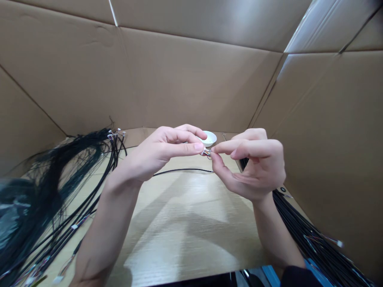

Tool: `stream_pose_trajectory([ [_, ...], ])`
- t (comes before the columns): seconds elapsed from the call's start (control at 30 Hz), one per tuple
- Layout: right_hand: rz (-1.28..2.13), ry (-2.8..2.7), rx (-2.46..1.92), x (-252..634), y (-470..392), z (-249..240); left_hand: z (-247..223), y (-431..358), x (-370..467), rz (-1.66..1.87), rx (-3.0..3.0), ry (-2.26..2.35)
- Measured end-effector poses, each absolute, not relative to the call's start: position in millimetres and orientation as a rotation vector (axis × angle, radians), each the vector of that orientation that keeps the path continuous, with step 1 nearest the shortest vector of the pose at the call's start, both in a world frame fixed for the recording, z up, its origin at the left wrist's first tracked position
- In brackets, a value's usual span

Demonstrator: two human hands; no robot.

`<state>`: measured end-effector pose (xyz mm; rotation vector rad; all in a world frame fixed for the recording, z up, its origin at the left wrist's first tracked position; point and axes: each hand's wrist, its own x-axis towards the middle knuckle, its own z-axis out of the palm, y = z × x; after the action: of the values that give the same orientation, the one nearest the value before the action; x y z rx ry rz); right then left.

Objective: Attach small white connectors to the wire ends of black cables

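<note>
My left hand (170, 149) pinches a small white connector (206, 151) between thumb and fingers, above the middle of the table. Fine wires run from it towards my right hand (251, 159), whose thumb and index fingertips are closed on them at the connector's right side. A thin black cable (182, 170) crosses the table just below and behind the hands. Just behind the left fingertips stands a white round dish (210, 138), partly covered by them. The details inside the fingertips are too small to make out.
Black cables with white connectors (110, 155) and a tangle of thin black strands (56, 171) lie at the left. Another black cable bundle (308, 235) lies at the right. Cardboard walls (203, 79) enclose the wooden table (191, 223). Blue and black objects sit at the front edge.
</note>
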<state>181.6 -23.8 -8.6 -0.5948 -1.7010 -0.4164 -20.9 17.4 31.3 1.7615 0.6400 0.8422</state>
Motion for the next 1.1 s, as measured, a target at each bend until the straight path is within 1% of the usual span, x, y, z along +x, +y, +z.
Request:
stream_pose_trajectory([
  [0.2, -0.477, -1.787, -0.655, 185, -26, -6, 28, 23, -22, 0.856, 1.775, 0.599],
  [0.5, -0.503, -1.839, -0.650, 183, -24, -14, 27, 24, -25, 0.907, 1.901, 0.651],
  [0.7, -0.666, -1.828, -0.549, 178, -20, -18, 27, 25, -27, 0.912, 1.929, 0.676],
  [0.83, -0.689, -1.819, -0.513, 177, -17, -21, 28, 20, -23, 0.917, 1.927, 0.737],
  [1.0, -0.609, -1.780, -0.611, 174, -16, -25, 27, 18, -16, 0.956, 1.923, 0.802],
  [1.1, -0.372, -1.693, -0.670, 174, -18, -25, 26, 19, -15, 1.000, 1.874, 0.765],
])
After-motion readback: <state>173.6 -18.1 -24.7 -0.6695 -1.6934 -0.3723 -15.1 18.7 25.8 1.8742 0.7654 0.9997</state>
